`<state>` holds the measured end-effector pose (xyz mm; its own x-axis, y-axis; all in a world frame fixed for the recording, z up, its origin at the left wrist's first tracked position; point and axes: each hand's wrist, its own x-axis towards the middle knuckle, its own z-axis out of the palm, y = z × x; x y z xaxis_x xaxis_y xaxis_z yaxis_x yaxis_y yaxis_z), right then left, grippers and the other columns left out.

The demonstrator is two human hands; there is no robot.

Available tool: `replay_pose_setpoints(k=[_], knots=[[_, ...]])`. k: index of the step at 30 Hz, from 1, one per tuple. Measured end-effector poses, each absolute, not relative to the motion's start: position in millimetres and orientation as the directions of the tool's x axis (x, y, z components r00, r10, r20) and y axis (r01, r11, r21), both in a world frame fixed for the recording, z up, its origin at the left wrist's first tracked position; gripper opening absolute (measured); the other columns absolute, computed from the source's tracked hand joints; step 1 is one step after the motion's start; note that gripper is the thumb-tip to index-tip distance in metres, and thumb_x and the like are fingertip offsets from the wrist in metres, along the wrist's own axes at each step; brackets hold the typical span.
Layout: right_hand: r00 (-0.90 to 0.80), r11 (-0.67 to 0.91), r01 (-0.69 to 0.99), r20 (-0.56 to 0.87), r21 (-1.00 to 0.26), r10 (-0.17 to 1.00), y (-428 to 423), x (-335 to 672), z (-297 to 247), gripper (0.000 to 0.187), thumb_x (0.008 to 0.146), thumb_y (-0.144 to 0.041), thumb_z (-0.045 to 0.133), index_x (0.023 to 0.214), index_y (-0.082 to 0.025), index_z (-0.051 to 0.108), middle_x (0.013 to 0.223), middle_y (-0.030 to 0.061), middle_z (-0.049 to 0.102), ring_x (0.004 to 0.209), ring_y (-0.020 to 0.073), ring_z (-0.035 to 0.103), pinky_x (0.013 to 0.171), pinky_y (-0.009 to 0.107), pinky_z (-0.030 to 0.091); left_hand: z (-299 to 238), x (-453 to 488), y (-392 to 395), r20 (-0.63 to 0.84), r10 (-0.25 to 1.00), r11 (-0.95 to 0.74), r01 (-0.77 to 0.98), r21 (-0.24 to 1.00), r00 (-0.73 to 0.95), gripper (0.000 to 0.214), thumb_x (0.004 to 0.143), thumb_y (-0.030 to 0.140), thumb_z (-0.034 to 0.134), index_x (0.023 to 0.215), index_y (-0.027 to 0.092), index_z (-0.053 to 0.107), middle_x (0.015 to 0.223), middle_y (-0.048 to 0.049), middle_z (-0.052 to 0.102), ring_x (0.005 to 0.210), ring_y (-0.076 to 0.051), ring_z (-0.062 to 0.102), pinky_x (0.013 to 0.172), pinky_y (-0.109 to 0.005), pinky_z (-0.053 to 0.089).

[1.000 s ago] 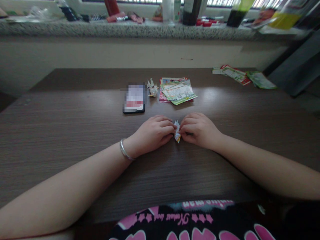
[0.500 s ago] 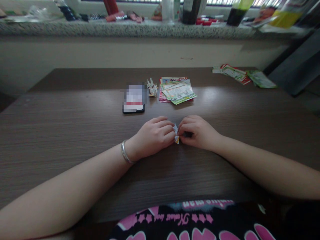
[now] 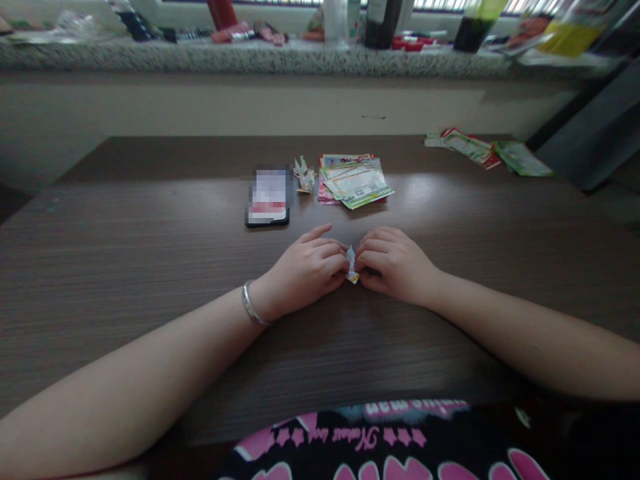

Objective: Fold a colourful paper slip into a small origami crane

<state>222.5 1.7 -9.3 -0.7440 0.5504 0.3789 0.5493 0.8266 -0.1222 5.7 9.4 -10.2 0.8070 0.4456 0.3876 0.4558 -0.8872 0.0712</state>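
Between my two hands is a small folded piece of paper, pale with a bit of yellow at its near corner. My left hand, a silver bangle at its wrist, pinches the paper from the left; its little finger is lifted away. From the other side my right hand grips it with bent fingers. Much of the paper is hidden by the fingertips. Beyond the hands stand some folded paper pieces, beside a stack of printed leaflets.
A phone with a blurred screen lies left of the folded pieces. More leaflets lie at the table's far right. Behind the table, a granite sill holds bottles and clutter. A dark grey object stands at the right.
The little finger of my left hand has lifted. My right hand's fingers have shifted slightly upward, and the paper's near tip has turned a little. The rest stays in place.
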Motion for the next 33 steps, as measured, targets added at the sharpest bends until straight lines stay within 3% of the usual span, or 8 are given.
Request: replay_pose_setpoints(k=[7,12,16,22,29,33], knots=[[-0.742,0.821,0.56,0.374,-0.11,0.556,3.0,222.0,-10.1,0.007,0.082,-0.021,0.058,0.081,-0.019,0.065,0.087,0.0049,0.069,0.087,0.0201,0.057,0.085,0.035,0.041,-9.9,6.9,8.4,0.395,0.46,-0.872,0.489,0.033,0.795,0.012,0.087,0.02,0.053,0.083,0.018,0.064,0.088,-0.0015,0.07,0.086,-0.014,0.067,0.112,-0.043,0.035],[-0.735,0.802,0.591,0.353,-0.083,0.579,1.8,219.1,-10.7,0.008,0.083,-0.021,0.057,0.081,-0.018,0.064,0.087,0.0058,0.068,0.084,0.0199,0.056,0.083,0.035,0.039,-11.5,9.1,9.1,0.398,0.506,-0.85,0.521,0.08,0.765,0.01,0.085,0.02,0.054,0.083,0.019,0.064,0.093,-0.0011,0.07,0.092,-0.016,0.066,0.113,-0.046,0.031],[-0.714,0.782,0.6,0.33,-0.167,0.618,0.7,220.0,-9.1,0.004,0.08,-0.021,0.059,0.08,-0.019,0.063,0.085,0.0047,0.067,0.085,0.0203,0.056,0.082,0.034,0.039,-12.8,8.2,11.1,0.39,0.516,-0.853,0.496,0.159,0.762,0.008,0.084,0.021,0.057,0.087,0.02,0.064,0.104,-0.0022,0.069,0.109,-0.02,0.06,0.11,-0.044,0.034],[-0.672,0.732,0.609,0.292,-0.305,0.68,1.1,221.5,-7.4,0.01,0.083,-0.026,0.057,0.082,-0.018,0.064,0.083,0.0053,0.066,0.084,0.0196,0.058,0.082,0.034,0.039,-12.9,6.9,13.0,0.343,0.569,-0.821,0.495,0.285,0.747,0.014,0.088,0.028,0.056,0.09,0.02,0.066,0.099,-0.0043,0.07,0.113,-0.021,0.059,0.108,-0.044,0.036],[-0.628,0.667,0.625,0.246,-0.404,0.738,6.0,220.7,-11.3,0.008,0.081,-0.024,0.06,0.078,-0.018,0.065,0.079,0.0043,0.068,0.081,0.0184,0.06,0.078,0.032,0.041,-13.2,11.0,11.7,0.323,0.629,-0.775,0.536,0.335,0.707,0.013,0.088,0.027,0.057,0.087,0.017,0.066,0.101,-0.0077,0.07,0.117,-0.023,0.058,0.11,-0.048,0.033],[-0.503,0.541,0.658,0.229,-0.524,0.833,6.4,221.1,-11.5,0.005,0.077,-0.023,0.064,0.076,-0.018,0.064,0.077,0.0025,0.068,0.075,0.0164,0.061,0.071,0.028,0.042,-13.3,10.8,12.0,0.297,0.64,-0.764,0.545,0.346,0.709,0.012,0.089,0.025,0.056,0.089,0.018,0.066,0.101,-0.0063,0.07,0.119,-0.022,0.056,0.111,-0.049,0.031]])
